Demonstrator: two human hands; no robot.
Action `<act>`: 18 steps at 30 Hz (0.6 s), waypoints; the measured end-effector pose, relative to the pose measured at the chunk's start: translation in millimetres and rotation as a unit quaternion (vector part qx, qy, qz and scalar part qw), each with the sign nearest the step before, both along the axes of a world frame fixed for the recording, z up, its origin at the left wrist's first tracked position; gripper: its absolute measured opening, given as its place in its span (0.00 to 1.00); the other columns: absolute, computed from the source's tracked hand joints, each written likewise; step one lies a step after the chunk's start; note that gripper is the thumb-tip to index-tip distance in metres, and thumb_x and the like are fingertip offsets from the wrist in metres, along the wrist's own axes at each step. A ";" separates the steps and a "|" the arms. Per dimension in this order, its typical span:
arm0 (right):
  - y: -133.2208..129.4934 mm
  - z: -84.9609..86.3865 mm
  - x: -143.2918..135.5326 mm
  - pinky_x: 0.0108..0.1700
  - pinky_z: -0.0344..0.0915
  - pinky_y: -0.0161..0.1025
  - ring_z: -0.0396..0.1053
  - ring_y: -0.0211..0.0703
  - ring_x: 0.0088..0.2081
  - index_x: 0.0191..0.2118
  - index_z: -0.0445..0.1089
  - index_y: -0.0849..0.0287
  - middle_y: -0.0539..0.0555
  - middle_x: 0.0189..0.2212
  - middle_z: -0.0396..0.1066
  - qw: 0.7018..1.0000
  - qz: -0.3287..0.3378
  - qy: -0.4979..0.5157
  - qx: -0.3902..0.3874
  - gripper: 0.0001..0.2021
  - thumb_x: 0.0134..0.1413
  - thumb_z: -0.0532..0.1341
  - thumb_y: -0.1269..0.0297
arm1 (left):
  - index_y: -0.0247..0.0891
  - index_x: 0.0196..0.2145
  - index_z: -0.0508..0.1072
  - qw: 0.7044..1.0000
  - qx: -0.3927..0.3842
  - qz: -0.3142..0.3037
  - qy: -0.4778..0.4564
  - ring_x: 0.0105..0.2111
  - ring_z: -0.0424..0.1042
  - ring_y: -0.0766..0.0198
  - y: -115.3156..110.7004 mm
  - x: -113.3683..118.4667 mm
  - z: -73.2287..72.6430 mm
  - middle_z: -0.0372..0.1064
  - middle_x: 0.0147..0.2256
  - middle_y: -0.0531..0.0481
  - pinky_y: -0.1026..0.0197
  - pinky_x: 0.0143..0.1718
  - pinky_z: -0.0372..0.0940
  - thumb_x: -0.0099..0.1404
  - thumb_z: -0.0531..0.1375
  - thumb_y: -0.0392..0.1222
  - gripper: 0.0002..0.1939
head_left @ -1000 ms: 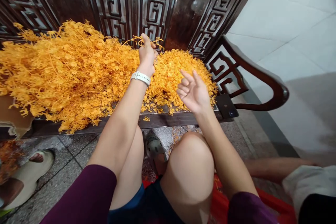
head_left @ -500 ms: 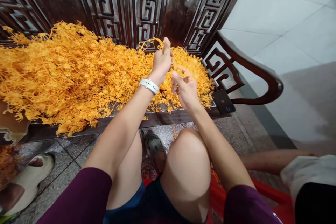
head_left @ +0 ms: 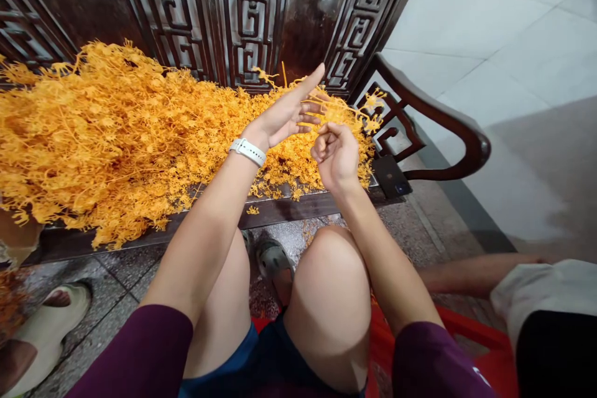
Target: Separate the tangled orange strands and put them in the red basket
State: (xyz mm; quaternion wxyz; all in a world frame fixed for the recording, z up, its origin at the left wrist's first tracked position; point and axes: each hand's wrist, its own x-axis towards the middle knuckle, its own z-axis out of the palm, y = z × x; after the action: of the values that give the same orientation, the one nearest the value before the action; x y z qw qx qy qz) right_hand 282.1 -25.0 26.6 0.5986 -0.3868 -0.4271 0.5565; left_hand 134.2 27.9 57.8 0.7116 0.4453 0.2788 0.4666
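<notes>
While seated with bare knees (head_left: 326, 280) pointed at the worktop (head_left: 275, 211), wears purple sleeves (head_left: 140, 348) and blue shorts (head_left: 228, 367). Shows a grey clog (head_left: 274, 261) on the speckled floor (head_left: 119, 261) between the 2 knees. Has another person's beige sandal (head_left: 63, 317) to the left and pale cloth (head_left: 545, 292) on somebody to the right. Past the knees, meets the worktop's dark edge, with 1 loose orange bit (head_left: 252, 210) on it, torn cardboard (head_left: 18, 236) towards the left and a phone (head_left: 392, 176) towards the right end. Holds both hands raised, close together; impossible to see whether touching. Spreads the left hand (head_left: 286, 117), thumb lifted away from the fingers, white strap (head_left: 248, 151) on the wrist. Curls the right hand (head_left: 339, 152) loosely; unclear whether pinching anything. Has thin orange sprigs (head_left: 373, 111) just beyond the hands, too hidden to tell how gripped. Faces the orange pile (head_left: 125, 137) along the worktop, high at left, low at right. Farthest, has an armrest (head_left: 478, 149), carved backrest (head_left: 305, 31) and tiled wall (head_left: 504, 25).
</notes>
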 end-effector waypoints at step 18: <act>-7.3 -2.3 -1.9 0.20 0.40 0.34 0.41 0.29 0.15 0.19 0.56 0.55 0.43 0.12 0.52 0.996 0.079 -0.047 -0.019 0.11 0.49 0.57 0.67 | 0.37 0.33 0.73 0.990 0.030 0.135 0.003 0.35 0.78 0.61 0.3 20.9 -12.4 0.73 0.31 0.50 0.57 0.41 0.71 0.54 0.72 0.24 0.15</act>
State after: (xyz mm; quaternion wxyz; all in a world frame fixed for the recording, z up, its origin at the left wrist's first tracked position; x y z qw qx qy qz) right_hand 280.2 -32.3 24.3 0.5241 -0.3889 -0.4737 0.5913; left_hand 155.1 28.2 45.5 0.6275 0.4265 0.3245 0.5649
